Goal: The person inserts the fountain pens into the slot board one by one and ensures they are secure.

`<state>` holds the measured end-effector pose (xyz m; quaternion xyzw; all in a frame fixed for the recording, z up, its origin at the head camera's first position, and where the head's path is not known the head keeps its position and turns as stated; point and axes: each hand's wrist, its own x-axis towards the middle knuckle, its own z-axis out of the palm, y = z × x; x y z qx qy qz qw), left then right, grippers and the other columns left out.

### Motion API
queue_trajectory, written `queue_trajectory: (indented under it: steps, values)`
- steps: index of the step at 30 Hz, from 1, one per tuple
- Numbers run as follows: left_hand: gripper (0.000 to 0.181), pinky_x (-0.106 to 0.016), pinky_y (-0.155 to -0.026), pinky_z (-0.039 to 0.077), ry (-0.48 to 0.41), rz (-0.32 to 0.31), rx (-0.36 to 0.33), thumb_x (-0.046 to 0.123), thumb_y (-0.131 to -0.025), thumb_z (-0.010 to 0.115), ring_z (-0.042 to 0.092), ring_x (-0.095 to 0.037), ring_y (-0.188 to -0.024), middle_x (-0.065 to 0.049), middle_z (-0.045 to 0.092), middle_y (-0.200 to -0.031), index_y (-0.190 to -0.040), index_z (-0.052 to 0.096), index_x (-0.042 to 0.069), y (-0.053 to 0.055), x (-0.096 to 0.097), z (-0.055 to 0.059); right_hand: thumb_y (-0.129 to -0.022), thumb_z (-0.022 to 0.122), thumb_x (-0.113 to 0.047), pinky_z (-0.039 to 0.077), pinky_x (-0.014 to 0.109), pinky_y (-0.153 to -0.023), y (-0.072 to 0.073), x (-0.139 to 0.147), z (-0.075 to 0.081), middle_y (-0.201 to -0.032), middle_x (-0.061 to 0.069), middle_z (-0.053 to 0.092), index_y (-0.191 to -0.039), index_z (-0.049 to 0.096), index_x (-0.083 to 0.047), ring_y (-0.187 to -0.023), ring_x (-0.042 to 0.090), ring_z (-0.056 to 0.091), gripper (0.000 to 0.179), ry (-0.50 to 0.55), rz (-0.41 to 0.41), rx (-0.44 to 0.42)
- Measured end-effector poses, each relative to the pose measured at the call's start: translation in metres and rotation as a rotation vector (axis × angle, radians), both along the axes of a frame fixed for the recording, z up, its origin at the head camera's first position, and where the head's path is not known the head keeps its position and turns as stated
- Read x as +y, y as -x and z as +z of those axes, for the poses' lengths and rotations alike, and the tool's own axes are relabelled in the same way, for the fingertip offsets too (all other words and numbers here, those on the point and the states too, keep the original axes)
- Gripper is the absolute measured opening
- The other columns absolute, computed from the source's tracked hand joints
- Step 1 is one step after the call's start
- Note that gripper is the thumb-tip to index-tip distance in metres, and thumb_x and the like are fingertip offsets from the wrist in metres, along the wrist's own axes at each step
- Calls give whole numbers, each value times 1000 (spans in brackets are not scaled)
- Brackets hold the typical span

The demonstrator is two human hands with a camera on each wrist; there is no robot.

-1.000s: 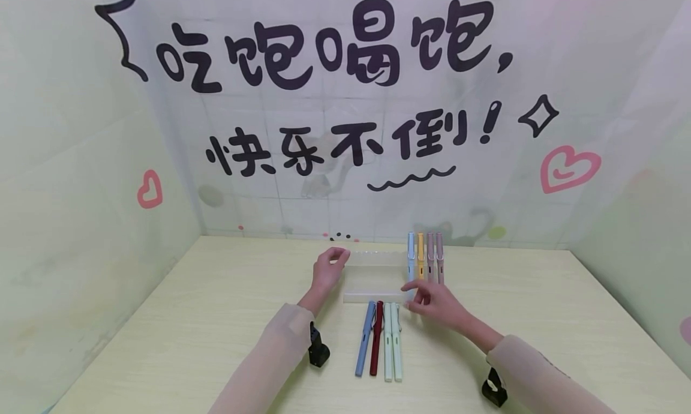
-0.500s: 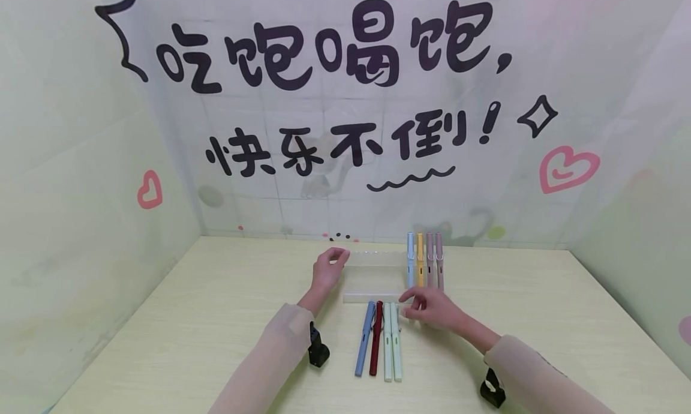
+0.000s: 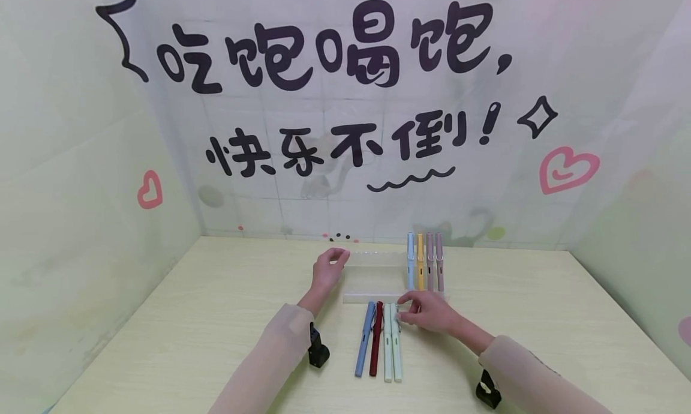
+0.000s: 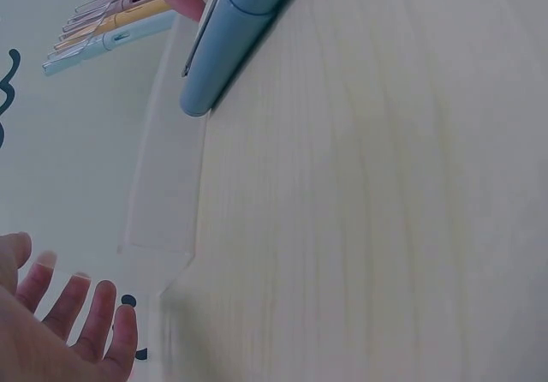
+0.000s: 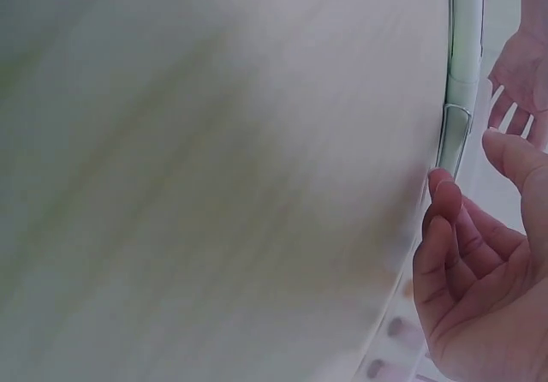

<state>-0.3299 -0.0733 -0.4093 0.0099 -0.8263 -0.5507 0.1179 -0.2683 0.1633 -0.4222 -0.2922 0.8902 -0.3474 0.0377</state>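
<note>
A clear pen rack (image 3: 372, 280) stands near the back of the table, with light blue, yellow and two mauve pens (image 3: 430, 261) at its right end. My left hand (image 3: 327, 271) holds the rack's back left corner between thumb and fingers. In front of the rack lie a blue pen (image 3: 364, 339), a dark red pen (image 3: 376, 339) and two mint green pens (image 3: 393, 343), clips toward the rack. My right hand (image 3: 430, 311) is at the cap end of the right mint pen, thumb and forefinger apart. In the right wrist view the fingertips (image 5: 440, 183) are close to that cap.
The pale wood table (image 3: 216, 318) reaches to a printed cloth backdrop (image 3: 302, 216) right behind the rack, with cloth on both sides as well. A black wrist camera (image 3: 318, 347) is strapped below the left sleeve, another (image 3: 488, 391) below the right.
My right hand has moved left and slightly toward me, from the rack's row of pens to the cap of the right mint pen. My left hand keeps its place.
</note>
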Motion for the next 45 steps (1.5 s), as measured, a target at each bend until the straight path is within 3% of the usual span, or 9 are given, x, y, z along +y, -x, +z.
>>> queue_trajectory:
  steps: [14,19,27,35,45]
  values:
    - [23,-35,-76,45,-5,0,3,23,-88,55,54,-23,-89,-9,60,-94,-98,61,3,0,0,-1,-77,66,-33,37,22,-44,-4,-12,1,-57,-8,49,-97,61,-3,-48,7,44,37,-104,-78,59]
    - [23,-35,-76,45,-7,1,-5,23,-88,54,54,-23,-89,-8,60,-95,-99,61,4,0,0,-2,-75,69,-33,36,23,-43,-6,-15,3,-57,-7,49,-97,60,-4,-47,8,44,38,-126,-105,44]
    - [25,-34,-75,45,-10,-11,3,25,-88,54,54,-23,-89,-8,60,-96,-100,61,3,-1,0,-2,-76,69,-24,38,23,-43,-8,-15,4,-58,-5,49,-102,57,2,-46,9,46,39,-99,-89,-30]
    - [25,-35,-76,45,-8,-9,6,25,-88,54,54,-23,-90,-8,60,-96,-100,61,4,-1,0,-1,-75,69,-14,40,23,-42,-9,-12,5,-59,-4,50,-99,54,2,-46,9,46,32,-54,-47,-44]
    - [25,-35,-77,45,-2,-5,8,24,-89,54,54,-23,-90,-9,60,-95,-100,61,3,-1,0,0,-76,69,-16,40,23,-42,-9,-9,5,-57,-4,50,-101,53,3,-45,9,46,35,-48,-17,-65]
